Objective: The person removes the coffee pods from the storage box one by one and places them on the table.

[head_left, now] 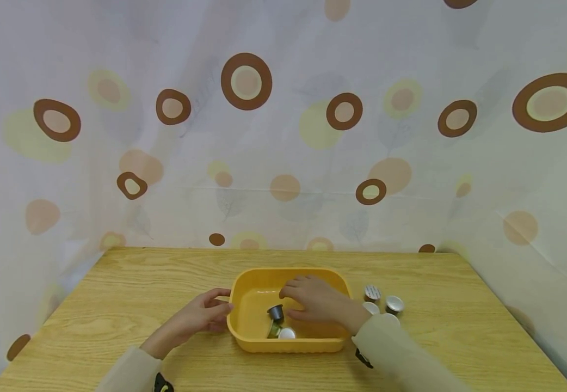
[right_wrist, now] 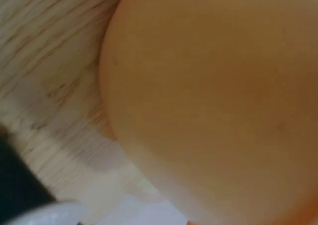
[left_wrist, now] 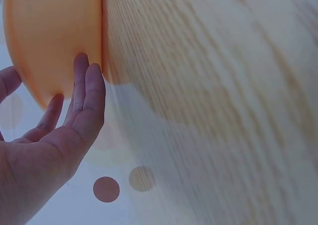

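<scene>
Left hand (head_left: 205,314) relaxed, touching yellow tray (head_left: 288,345); right hand (head_left: 320,300) loosely bent, seemingly empty. Right sleeve (head_left: 393,345), if swept, could scatter capsules (head_left: 394,305) alongside.

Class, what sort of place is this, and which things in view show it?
Probably a makeshift indoor tabletop setup: a circle-patterned covering rises behind and beside a wooden table, where a yellow tray sits with small capsules in and beside it.

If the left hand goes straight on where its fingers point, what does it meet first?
The yellow tub, at its left end. The left hand appears to touch it with its fingertips, though depth is hard to judge.
</scene>
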Action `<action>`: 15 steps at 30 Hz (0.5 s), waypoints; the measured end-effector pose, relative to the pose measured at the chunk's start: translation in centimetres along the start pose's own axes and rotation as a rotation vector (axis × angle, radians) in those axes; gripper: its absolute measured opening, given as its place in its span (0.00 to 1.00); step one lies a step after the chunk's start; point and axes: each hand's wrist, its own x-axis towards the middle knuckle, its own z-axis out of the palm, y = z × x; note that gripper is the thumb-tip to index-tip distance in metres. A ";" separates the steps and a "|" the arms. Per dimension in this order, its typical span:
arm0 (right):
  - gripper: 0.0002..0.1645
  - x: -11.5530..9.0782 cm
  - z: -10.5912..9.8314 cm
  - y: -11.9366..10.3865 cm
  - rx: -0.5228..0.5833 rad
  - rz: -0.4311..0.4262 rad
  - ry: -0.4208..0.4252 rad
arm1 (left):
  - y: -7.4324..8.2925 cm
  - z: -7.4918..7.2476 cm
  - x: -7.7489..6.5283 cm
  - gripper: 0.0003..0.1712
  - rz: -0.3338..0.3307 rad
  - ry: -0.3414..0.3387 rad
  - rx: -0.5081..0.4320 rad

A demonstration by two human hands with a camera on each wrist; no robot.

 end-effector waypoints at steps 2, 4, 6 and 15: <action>0.17 0.4 0.1 -0.2 0.002 0.002 -0.011 | 0.0 0.0 0.0 0.36 -0.001 0.005 0.005; 0.17 0.8 0.3 -0.3 0.009 0.006 -0.027 | 0.1 0.1 0.0 0.35 -0.003 0.010 0.010; 0.16 1.1 0.6 -0.4 0.012 0.006 -0.045 | 0.1 0.1 0.0 0.35 -0.006 0.010 0.012; 0.16 1.8 0.8 -1.1 -0.020 0.004 -0.089 | 0.0 0.0 0.1 0.34 -0.007 -0.001 0.009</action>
